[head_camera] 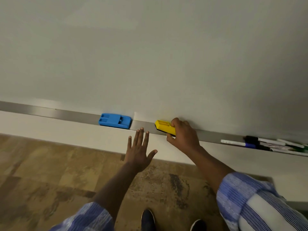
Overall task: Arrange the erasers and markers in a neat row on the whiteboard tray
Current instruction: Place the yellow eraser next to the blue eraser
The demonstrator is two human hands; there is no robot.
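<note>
A blue eraser (114, 121) lies flat on the metal whiteboard tray (66, 113). To its right, my right hand (182, 135) grips the right end of a yellow eraser (164, 127) with a black pad, held on the tray. My left hand (139, 150) is spread open, fingers apart, its fingertips at the tray's front edge between the two erasers, holding nothing. Several markers (260, 144) with black, blue and green caps lie in a loose pile at the tray's far right.
The whiteboard (150, 55) fills the upper view. Below the tray is a pale wall strip, then a brown patterned floor (50, 172). My two dark shoes (148, 220) show at the bottom edge.
</note>
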